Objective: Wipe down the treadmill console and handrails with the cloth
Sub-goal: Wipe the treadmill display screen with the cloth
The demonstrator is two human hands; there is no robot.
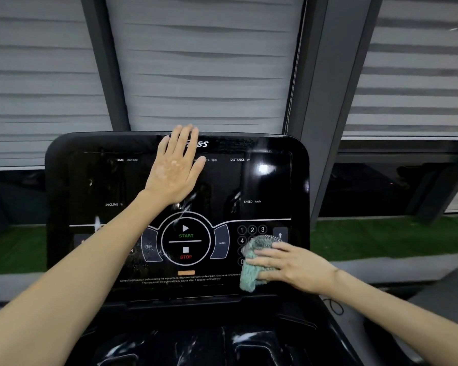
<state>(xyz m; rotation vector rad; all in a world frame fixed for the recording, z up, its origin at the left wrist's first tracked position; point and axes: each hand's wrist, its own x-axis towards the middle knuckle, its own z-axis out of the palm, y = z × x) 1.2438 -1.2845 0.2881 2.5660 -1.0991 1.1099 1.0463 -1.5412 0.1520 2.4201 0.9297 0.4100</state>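
Note:
The glossy black treadmill console [95, 180] fills the middle of the view, with printed labels and a round START/STOP dial. My left hand [176, 167] lies flat and open against the upper middle of the panel, fingers reaching its top edge. My right hand [288, 265] presses a crumpled teal cloth [251, 273] against the lower right of the panel, over the number keypad [251, 230]. The cloth hides the lower keys. No handrail can be made out clearly.
Below the panel lies a black tray area [222, 339] with shiny recesses. Behind the console hang grey striped blinds [204, 75] between dark window posts [325, 101]. A strip of green turf [381, 233] runs along the floor.

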